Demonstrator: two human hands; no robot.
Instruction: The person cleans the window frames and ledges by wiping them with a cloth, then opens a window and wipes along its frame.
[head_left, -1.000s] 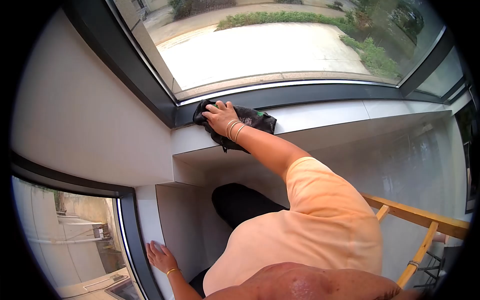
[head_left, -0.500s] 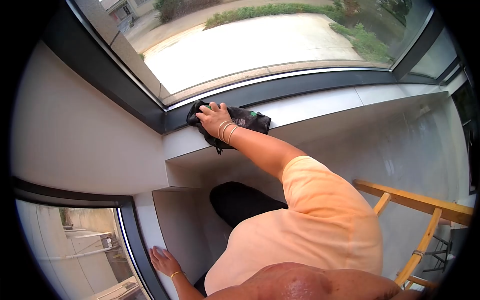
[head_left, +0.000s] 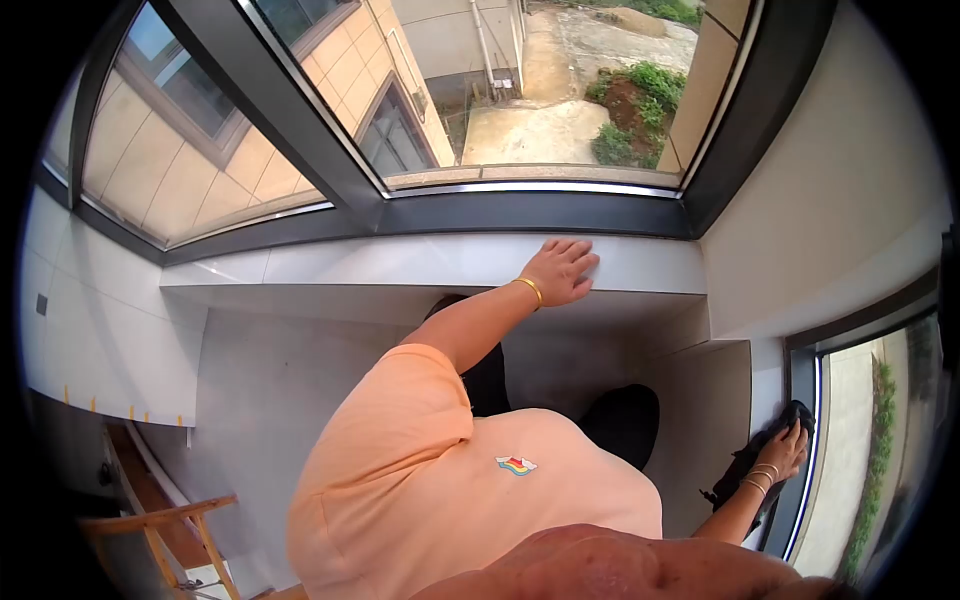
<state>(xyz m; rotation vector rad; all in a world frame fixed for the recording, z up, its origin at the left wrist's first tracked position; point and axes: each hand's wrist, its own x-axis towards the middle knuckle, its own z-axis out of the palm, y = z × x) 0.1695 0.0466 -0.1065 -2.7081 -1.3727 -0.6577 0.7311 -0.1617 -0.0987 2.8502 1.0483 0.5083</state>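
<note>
My left hand [head_left: 562, 271], with one gold bangle at the wrist, rests palm down on the white window sill [head_left: 400, 263]. Its fingers are stretched out and hold nothing. At the right edge of the view, my right hand [head_left: 786, 452], wearing several thin bangles, grips a crumpled black cloth [head_left: 745, 468] on the narrow sill beside the right window frame. The fingers press over the top of the cloth, and part of it is hidden behind the hand and forearm.
Dark window frames [head_left: 530, 214] meet a white wall pillar [head_left: 835, 190] between the two windows. A wooden ladder [head_left: 160, 520] stands at the lower left on the grey floor [head_left: 270, 370]. Below the sill, my dark-trousered leg [head_left: 620, 425] is close to the low wall.
The view has swung left, bringing the left window to the front and the right one to the edge. My right hand stays on the cloth; my left is still on the sill.
</note>
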